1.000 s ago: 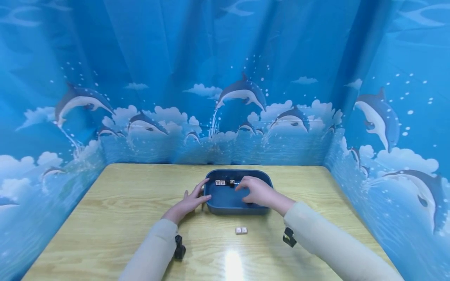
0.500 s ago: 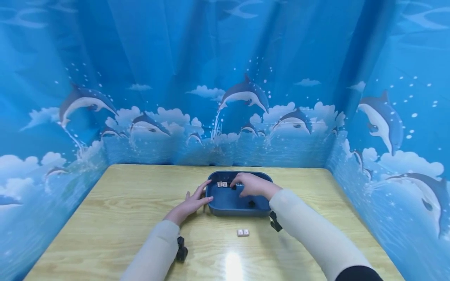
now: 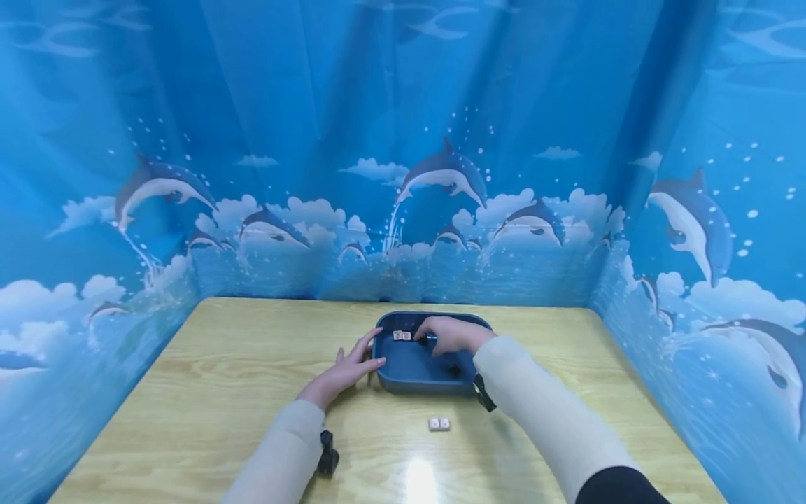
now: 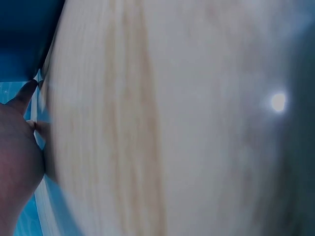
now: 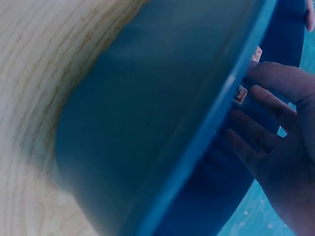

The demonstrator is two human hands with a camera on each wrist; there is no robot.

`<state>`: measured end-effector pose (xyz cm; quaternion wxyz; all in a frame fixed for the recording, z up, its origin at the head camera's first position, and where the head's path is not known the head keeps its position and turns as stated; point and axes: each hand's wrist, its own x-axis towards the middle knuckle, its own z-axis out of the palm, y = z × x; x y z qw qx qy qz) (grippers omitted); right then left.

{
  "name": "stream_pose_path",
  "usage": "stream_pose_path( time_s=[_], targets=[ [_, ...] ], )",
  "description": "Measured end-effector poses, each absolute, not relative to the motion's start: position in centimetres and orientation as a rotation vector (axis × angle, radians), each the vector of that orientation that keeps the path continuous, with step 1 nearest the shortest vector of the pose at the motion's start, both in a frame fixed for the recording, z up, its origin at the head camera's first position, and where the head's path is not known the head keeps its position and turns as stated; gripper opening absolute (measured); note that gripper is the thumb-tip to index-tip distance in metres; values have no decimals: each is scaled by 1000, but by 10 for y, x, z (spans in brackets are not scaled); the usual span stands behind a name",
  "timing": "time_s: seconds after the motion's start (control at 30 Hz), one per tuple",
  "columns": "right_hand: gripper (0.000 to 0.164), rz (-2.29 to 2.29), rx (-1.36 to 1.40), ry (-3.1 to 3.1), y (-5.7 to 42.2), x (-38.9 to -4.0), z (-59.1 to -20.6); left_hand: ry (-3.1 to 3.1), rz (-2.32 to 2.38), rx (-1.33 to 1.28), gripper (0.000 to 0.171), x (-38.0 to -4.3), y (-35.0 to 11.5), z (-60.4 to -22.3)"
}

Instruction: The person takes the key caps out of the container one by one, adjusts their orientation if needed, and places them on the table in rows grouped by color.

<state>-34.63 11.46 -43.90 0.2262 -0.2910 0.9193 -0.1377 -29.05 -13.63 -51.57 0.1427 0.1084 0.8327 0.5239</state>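
My left hand (image 3: 345, 369) holds steady at the left side of a dark blue rounded tray (image 3: 403, 385), fingers spread along its rim. My right hand (image 3: 455, 334) reaches inside, fingertips down at the back wall over a small dark piece with a pale edge (image 3: 426, 339). I cannot tell whether its fingers pinch that piece. Just left of the fingertips lie two small white tiles (image 3: 401, 336) with dark marks, side by side. In the right wrist view, a white-edged tile (image 5: 239, 94) shows beside the fingers. A black piece (image 3: 455, 371) lies near the tray's front right.
Two white tiles (image 3: 439, 424) sit together on the wooden table (image 3: 252, 364) in front of the tray. Blue dolphin-print curtains (image 3: 352, 105) enclose the back and both sides.
My right hand has moved left inside the tray, its fingers now over the small dark piece by the two tiles. The black piece at front right has come into view. The left hand stays put.
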Motion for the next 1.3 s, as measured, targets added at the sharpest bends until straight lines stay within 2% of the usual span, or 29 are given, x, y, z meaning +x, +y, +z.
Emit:
stream_pose_path(
  time_s=[0.47, 1.0, 1.3],
  targets=[
    [43, -296, -741, 2567, 114, -345, -444, 2415, 1520, 309, 67, -290, -135, -518],
    [52, -307, -663, 2569, 128, -342, -445, 2419, 1524, 334, 67, -289, -136, -515],
    [36, -305, -645, 2542, 133, -335, -442, 2434, 1498, 335, 68, -291, -136, -517]
  ],
)
